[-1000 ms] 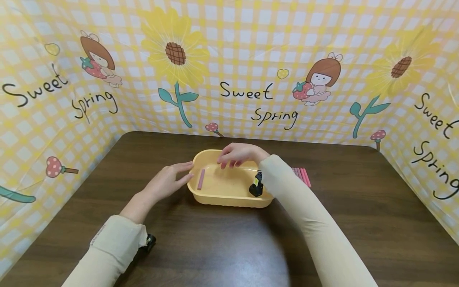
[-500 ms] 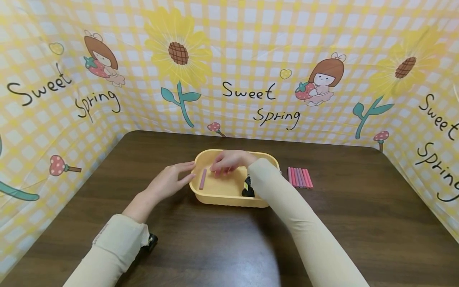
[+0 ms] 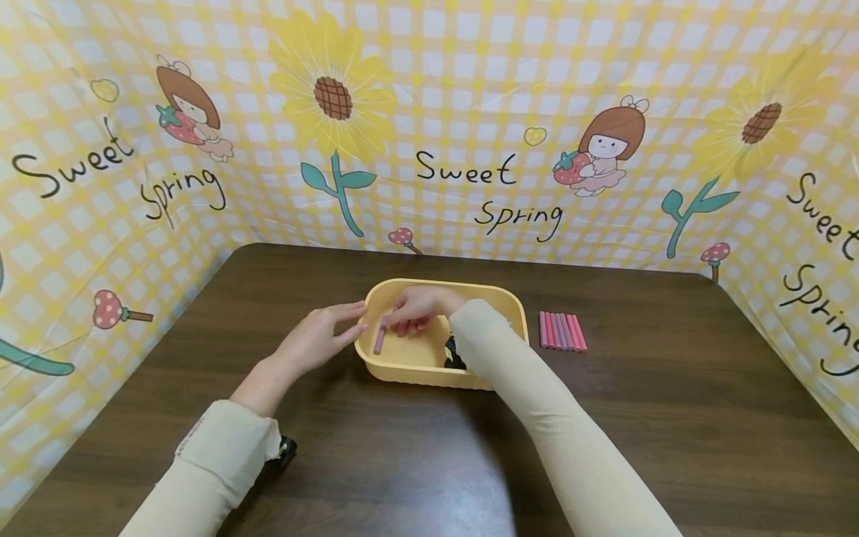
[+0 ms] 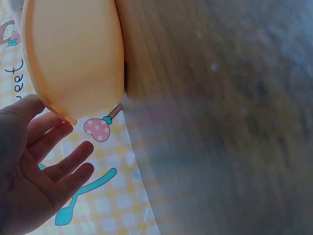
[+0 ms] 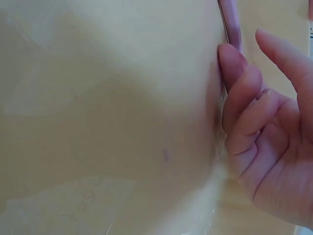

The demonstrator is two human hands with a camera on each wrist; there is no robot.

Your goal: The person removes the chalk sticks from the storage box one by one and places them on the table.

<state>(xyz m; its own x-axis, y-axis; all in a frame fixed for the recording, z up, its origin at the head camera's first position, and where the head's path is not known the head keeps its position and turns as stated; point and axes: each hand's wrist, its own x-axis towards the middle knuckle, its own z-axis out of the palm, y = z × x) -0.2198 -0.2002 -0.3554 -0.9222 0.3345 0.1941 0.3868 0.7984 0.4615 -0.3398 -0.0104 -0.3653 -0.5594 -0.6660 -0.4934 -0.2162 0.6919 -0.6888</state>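
Inside a yellow plastic basin (image 3: 429,377), a slim purple stick (image 3: 379,343) lies near the left end. My right hand (image 3: 417,307) reaches down into the basin beside that stick. In the right wrist view, a fingertip touches or nearly touches the end of the purple stick (image 5: 231,22), while the thumb stands apart from it. The other fingers are loosely curled over the basin floor. My left hand (image 3: 315,337) touches the basin's left rim with thumb and fingertips. In the left wrist view, the left hand (image 4: 36,171) has its fingers spread beside the rim.
Several pink and purple sticks (image 3: 562,332) lie side by side on the dark wooden table (image 3: 376,455), right of the basin. Black wrist cameras sit at both cuffs. A yellow checked cloth (image 3: 456,97) with printed flowers surrounds the table's back and sides.
My right hand has moved left and lower in the basin, up to the purple stick. Its sleeve now uncovers the row of sticks on the right. The left hand stays at the rim.
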